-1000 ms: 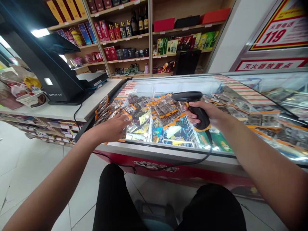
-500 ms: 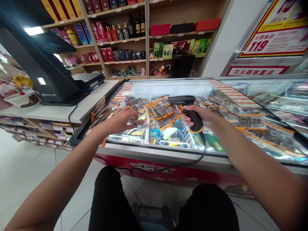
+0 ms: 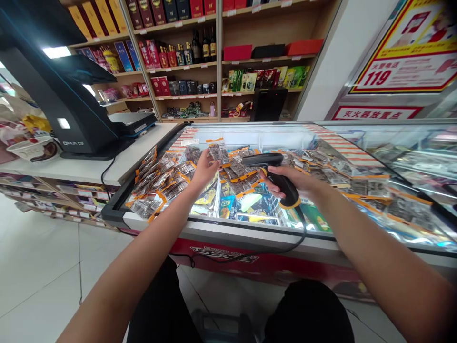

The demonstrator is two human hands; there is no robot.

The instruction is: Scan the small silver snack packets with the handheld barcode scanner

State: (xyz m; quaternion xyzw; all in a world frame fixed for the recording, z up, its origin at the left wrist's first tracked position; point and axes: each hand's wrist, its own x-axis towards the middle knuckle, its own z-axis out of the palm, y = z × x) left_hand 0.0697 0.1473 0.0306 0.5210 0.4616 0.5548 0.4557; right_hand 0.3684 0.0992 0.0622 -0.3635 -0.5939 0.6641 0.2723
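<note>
My right hand is wrapped round the handle of a black and yellow barcode scanner, whose head points left over the freezer lid. My left hand holds up a small clear packet with an orange edge just in front of the scanner head. Many more such packets lie spread over the glass lid, to the left and right of both hands. The scanner's black cable hangs down over the freezer's front edge.
A black till terminal stands on the white counter at left. Wooden shelves with bottles and boxes fill the back wall. The red-fronted chest freezer stands before my knees. Signs with "119" hang at right.
My left hand has lifted a packet off the pile at left and carried it right and up, to just in front of the scanner. My right hand kept hold of the scanner.
</note>
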